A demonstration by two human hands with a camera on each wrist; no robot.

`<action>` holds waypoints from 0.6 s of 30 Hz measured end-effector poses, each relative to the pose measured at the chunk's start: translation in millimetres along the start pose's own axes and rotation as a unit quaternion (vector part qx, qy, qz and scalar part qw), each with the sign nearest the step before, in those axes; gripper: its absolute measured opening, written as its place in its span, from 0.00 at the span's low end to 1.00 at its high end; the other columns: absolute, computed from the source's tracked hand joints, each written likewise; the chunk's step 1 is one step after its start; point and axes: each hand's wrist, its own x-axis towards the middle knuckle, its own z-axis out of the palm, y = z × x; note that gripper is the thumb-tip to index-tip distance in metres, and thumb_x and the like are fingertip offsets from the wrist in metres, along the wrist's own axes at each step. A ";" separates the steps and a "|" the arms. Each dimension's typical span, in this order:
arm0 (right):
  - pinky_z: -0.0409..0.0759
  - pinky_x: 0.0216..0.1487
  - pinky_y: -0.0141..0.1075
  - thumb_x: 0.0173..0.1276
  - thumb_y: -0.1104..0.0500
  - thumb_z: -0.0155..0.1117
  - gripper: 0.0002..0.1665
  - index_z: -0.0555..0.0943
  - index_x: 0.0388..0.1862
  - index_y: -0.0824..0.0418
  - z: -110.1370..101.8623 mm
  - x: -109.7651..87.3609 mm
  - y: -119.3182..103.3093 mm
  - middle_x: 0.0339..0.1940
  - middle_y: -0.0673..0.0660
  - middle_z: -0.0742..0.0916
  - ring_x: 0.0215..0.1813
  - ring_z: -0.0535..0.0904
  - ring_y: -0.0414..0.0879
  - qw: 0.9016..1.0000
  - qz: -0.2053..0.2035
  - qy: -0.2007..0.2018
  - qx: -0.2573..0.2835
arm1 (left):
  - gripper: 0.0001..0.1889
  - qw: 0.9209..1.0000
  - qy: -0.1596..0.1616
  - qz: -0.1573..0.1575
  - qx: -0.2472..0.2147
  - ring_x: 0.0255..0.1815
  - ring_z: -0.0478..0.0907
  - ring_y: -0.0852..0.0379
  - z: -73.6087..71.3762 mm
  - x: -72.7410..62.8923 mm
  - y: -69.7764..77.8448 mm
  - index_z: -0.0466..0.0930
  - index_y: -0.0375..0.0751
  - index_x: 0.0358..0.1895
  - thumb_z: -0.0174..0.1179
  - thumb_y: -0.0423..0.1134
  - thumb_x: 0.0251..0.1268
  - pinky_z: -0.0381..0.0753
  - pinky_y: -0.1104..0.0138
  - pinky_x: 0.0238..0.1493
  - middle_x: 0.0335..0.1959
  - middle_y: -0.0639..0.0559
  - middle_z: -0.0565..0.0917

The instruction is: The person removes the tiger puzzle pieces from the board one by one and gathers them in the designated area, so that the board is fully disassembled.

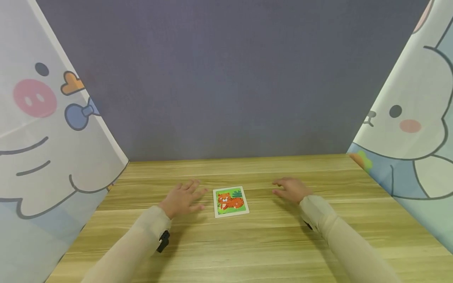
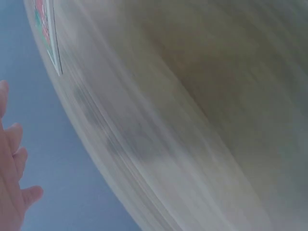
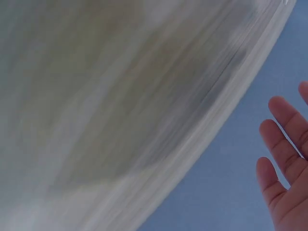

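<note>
A square picture with a white border (image 1: pixel 231 201) lies flat on the wooden table, showing an orange striped tiger on green; whether it is one card or a puzzle of pieces I cannot tell. My left hand (image 1: pixel 183 199) is just left of it, fingers spread, holding nothing. Farther off on the right side, my right hand (image 1: pixel 291 190) hovers with loosely extended fingers and nothing in its grasp. In the left wrist view, a corner of the picture (image 2: pixel 45 29) shows at top left, apart from the left hand (image 2: pixel 10 178). The right wrist view shows the right hand's (image 3: pixel 288 163) fingers apart.
The wood-grain table (image 1: pixel 247 251) ends at a dark grey upright panel (image 1: pixel 233 78) at the back. Slanting cloth panels with cartoon animals stand on the left (image 1: pixel 53 157) and right (image 1: pixel 407 137). Long light sleeves cover both arms, with a black strap at each wrist.
</note>
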 end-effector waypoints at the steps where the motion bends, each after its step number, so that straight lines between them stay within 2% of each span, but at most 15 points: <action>1: 0.81 0.51 0.53 0.73 0.54 0.62 0.23 0.81 0.58 0.69 0.5 2.1 -2.1 0.50 0.65 0.87 0.49 0.84 0.58 1.000 0.003 -0.003 0.007 | 0.32 1.000 -0.001 0.002 -0.001 0.74 0.58 0.31 0.2 1.5 1.1 0.65 0.41 0.74 0.53 0.55 0.75 0.60 0.34 0.67 0.75 0.30 0.61; 5: 0.82 0.43 0.47 0.72 0.54 0.64 0.22 0.82 0.58 0.67 4.0 11.0 -10.7 0.42 0.59 0.88 0.39 0.84 0.50 0.999 0.030 -0.019 0.032 | 0.31 1.000 -0.007 0.014 0.001 0.75 0.57 0.31 1.8 7.4 5.3 0.67 0.45 0.74 0.52 0.56 0.75 0.61 0.34 0.67 0.75 0.33 0.62; 9: 0.79 0.36 0.40 0.70 0.55 0.66 0.21 0.83 0.57 0.66 7.2 20.1 -20.9 0.34 0.53 0.86 0.30 0.77 0.41 0.997 0.051 -0.029 0.053 | 0.30 0.999 -0.018 0.023 0.013 0.75 0.57 0.32 3.0 12.4 10.4 0.67 0.49 0.74 0.52 0.57 0.74 0.61 0.35 0.67 0.75 0.36 0.63; 13: 0.80 0.38 0.41 0.69 0.55 0.67 0.20 0.84 0.55 0.64 10.4 27.7 -30.2 0.36 0.55 0.88 0.33 0.80 0.43 0.996 0.059 -0.027 0.061 | 0.31 0.999 -0.034 0.016 0.022 0.76 0.58 0.34 3.3 17.3 17.6 0.68 0.50 0.74 0.52 0.58 0.73 0.62 0.38 0.68 0.76 0.39 0.63; 18: 0.82 0.41 0.42 0.69 0.55 0.67 0.19 0.85 0.56 0.63 17.2 36.9 -36.5 0.38 0.55 0.89 0.36 0.83 0.45 0.995 0.066 -0.039 0.060 | 0.31 0.999 -0.047 0.013 0.005 0.76 0.57 0.36 3.5 22.8 25.7 0.66 0.51 0.75 0.54 0.56 0.73 0.60 0.39 0.70 0.76 0.39 0.62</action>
